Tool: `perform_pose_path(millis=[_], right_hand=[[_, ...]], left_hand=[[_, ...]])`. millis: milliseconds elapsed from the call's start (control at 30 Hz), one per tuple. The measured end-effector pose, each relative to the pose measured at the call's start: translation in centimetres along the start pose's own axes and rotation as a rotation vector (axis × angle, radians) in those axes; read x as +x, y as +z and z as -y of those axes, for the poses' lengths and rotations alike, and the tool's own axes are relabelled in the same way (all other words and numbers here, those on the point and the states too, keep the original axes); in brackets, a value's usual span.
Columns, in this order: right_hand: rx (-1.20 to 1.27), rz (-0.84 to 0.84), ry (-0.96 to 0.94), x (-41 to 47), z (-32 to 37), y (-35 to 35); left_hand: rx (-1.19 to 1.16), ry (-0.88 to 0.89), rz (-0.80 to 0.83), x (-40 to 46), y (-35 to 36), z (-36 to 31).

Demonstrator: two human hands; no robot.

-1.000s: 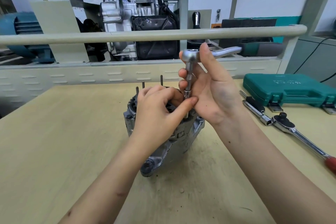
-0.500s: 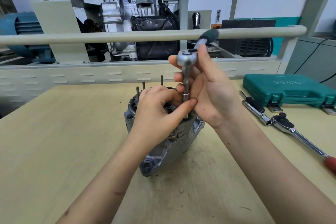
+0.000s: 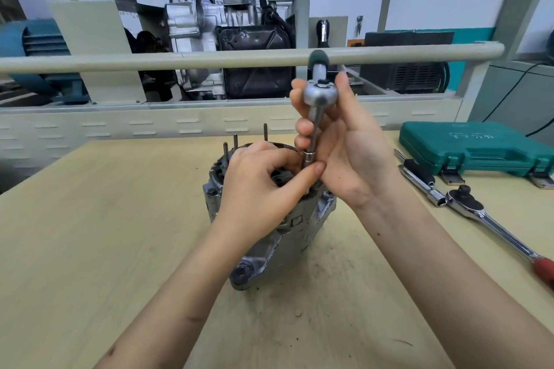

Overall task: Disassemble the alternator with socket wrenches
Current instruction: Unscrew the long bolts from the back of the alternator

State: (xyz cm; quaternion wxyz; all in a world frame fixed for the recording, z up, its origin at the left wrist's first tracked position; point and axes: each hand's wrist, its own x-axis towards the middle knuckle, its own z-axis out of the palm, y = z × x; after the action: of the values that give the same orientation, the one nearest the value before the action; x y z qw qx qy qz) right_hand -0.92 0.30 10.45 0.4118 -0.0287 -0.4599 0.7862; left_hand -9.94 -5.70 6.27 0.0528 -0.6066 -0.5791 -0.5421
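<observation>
Atop alternator, hand-held ratchet

Alternator: dull silver-grey casing. Ratchet wrench: bright silver head, dark green grip. Tool case: teal. Second ratchet: chrome, red handle. Desk: pale wood grain.

My left hand hides the alternator's top and the socket's seat; the red-handled wrench runs off right.
</observation>
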Motion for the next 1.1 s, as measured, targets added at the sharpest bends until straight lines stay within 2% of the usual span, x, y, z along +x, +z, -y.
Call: perform_pose_path(millis=[133,367,1100], right_hand=[[0.017,0.01,0.011,-0.07,-0.07,0.13],[-0.021,0.015,0.032,-0.29,0.29,-0.42],[0.036,0.011,-0.05,-0.12,0.14,-0.32]], left_hand=[[-0.041,-0.011,0.018,-0.01,-0.39,0.21],[0.019,0.01,-0.017,-0.05,-0.11,0.17],[-0.011,-0.001,-0.034,-0.09,-0.02,-0.14]])
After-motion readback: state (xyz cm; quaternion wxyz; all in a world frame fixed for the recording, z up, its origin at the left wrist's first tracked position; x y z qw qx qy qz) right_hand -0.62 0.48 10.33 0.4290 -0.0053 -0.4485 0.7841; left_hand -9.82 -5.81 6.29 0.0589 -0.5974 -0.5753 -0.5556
